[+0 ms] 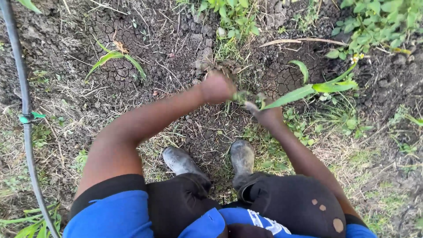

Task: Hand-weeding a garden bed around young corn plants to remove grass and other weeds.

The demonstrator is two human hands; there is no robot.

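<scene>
I am bent over cracked dark soil, looking down past my knees and muddy boots. My left hand is closed into a fist low over the ground, and soil and roots show just beyond it. My right hand grips a clump of pulled weeds with a long green blade that sticks out to the right. The two hands are close together, about a hand's width apart. What the left fist holds is hidden.
A black irrigation hose with a green fitting runs down the left side. A young grass-like plant grows at upper left. Leafy weeds crowd the top right, and dry grass covers the ground at right.
</scene>
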